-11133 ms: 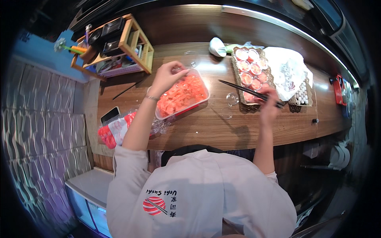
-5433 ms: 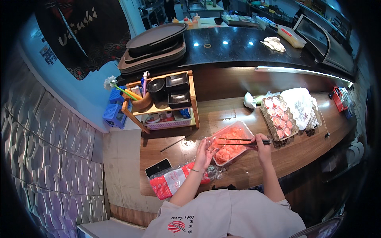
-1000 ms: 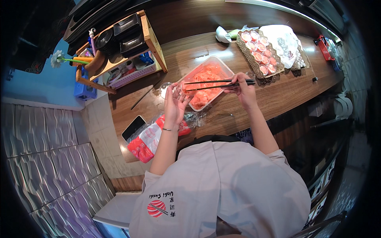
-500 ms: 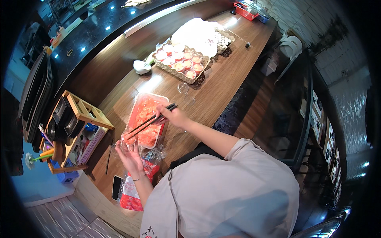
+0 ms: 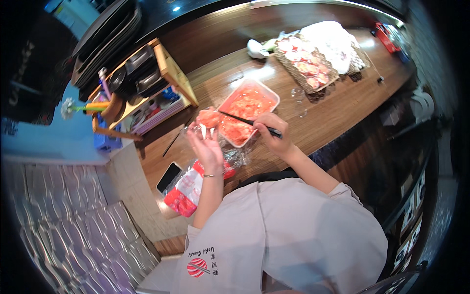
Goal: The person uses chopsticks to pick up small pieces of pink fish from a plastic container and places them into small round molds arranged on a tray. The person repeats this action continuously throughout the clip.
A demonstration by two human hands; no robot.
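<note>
Raised on the fingertips of my left hand (image 5: pixel 208 149) is a small clear cup (image 5: pixel 207 119), heaped with pink-orange shreds that look like pickled ginger. My right hand (image 5: pixel 275 135) grips a pair of black chopsticks (image 5: pixel 239 118), their tips at the cup's right edge. Beneath the chopsticks, a white rectangular tub (image 5: pixel 268 89) holds a mass of the same ginger (image 5: pixel 249 105). My left hand is just off the tub's left side. A red and white plastic bag (image 5: pixel 188 192) lies under my left forearm.
A phone (image 5: pixel 169 177) rests left of the bag. At left stands a wooden rack (image 5: pixel 171 73) with black dishes. Farther right are clear lids (image 5: pixel 298 94), a woven basket of filled cups (image 5: pixel 306 63), and a white bowl (image 5: pixel 256 49). A red basket (image 5: pixel 387 38) stands at the far end.
The view has turned, shifting the table rightward in the picture. The chopstick tips have gone from inside the cup to its right edge. Both hands keep their holds.
</note>
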